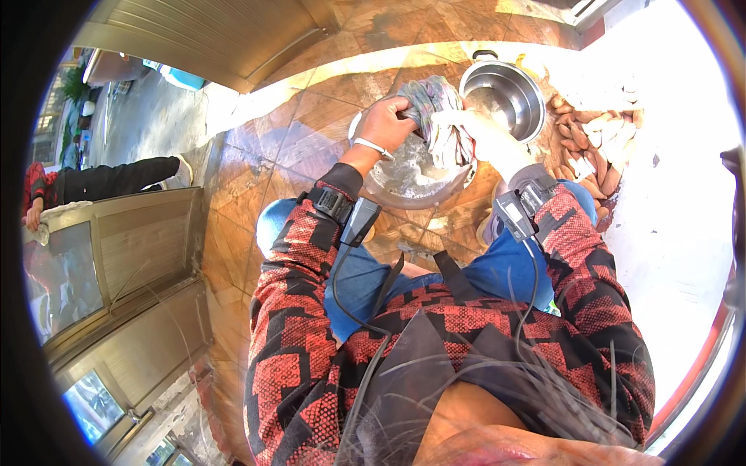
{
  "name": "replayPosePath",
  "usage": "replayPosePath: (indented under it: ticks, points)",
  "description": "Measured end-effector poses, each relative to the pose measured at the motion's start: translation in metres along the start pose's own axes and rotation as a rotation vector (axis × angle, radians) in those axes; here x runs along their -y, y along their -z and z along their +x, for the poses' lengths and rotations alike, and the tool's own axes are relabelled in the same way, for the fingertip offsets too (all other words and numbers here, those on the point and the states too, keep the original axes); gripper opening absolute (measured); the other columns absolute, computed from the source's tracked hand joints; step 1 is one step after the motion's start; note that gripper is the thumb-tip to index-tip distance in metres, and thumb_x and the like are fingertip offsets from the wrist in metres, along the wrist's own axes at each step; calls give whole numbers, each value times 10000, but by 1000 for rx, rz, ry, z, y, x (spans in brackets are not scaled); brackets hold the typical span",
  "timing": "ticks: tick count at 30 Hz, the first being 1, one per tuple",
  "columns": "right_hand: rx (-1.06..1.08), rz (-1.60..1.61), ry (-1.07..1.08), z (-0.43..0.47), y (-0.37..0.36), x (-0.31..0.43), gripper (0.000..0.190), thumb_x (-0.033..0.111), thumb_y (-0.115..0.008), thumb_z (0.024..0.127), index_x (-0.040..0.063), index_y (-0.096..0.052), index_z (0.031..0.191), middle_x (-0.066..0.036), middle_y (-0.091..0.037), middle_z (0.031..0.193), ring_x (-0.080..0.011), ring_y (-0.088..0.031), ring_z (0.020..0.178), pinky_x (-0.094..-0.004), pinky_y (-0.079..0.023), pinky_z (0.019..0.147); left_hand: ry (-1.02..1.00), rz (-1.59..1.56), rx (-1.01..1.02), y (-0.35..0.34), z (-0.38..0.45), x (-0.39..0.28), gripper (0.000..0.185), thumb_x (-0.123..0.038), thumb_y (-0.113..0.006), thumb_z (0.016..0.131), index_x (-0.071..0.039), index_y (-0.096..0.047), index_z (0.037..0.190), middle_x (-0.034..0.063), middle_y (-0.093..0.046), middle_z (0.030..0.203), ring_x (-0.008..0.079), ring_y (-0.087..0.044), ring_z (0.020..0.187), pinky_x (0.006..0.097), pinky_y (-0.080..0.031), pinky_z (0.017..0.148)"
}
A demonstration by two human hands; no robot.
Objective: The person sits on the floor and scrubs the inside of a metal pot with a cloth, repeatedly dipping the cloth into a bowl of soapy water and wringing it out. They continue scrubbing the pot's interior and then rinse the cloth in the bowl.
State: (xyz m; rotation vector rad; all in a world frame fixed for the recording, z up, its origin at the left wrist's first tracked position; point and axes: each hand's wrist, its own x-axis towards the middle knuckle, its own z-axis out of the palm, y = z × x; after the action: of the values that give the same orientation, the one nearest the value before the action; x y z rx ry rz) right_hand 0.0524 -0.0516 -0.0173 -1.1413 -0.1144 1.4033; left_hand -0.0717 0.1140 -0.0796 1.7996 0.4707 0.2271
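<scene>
Both my hands grip a wet, bunched patterned cloth [432, 96] above a basin [402, 197] of cloudy, sudsy water. My left hand [387, 127], with a bracelet at its wrist, has its thumb and fingers closed around the cloth's left side. Strong sunlight washes out my right hand [481, 131], which holds the cloth's right side; its fingers are hard to make out. The cloth's lower folds hang over the water, and whether they touch it I cannot tell.
A steel pot [506, 96] stands just beyond the basin on the right. Further right, sweet potatoes [594, 140] lie heaped by the sunlit white wall [670, 233]. On the left, another person's leg [122, 175] shows by a metal-framed door [143, 244]. Brown tiles [239, 192] cover the floor.
</scene>
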Motion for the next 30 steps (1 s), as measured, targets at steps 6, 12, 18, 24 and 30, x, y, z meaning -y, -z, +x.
replayPosePath:
  ticks: [6,12,18,24,30]
  points:
    - [89,-133,-34,-12,-5,1,232,181,-686,897,-12,-687,1026,-100,-716,835,-181,-708,706,-309,-579,600,-222,190,-125,8,-3,-21,113,-2,-720,812,3,-676,916,-23,-646,889,47,-587,772,212,-490,694]
    - [74,42,-20,-3,7,-2,288,177,-664,866,14,-632,1102,-104,-704,880,-181,-694,723,-338,-597,645,-75,-204,-71,31,16,-14,288,-18,-749,818,-22,-643,1086,14,-655,919,64,-604,828,236,-519,717]
    - [97,191,-10,-7,-7,1,305,236,-635,916,24,-645,1134,-97,-723,923,-183,-705,743,-341,-600,654,126,-959,125,30,2,-32,670,-84,-655,925,-86,-340,1516,63,-560,1335,184,-555,1202,330,-443,1048]
    - [15,-296,-29,-10,-15,5,475,425,-745,865,38,-680,1133,-43,-715,971,-105,-665,881,-267,-537,784,65,-484,220,32,2,-38,436,-156,-698,849,-43,-600,1259,22,-656,1103,117,-609,1010,278,-493,897]
    - [-110,-971,111,-2,-23,2,861,418,-836,717,-29,-457,1348,-209,-642,1157,-259,-630,1081,-337,-486,910,173,-97,43,8,4,-18,282,-167,-679,817,-35,-686,1066,46,-701,935,127,-644,846,290,-519,777]
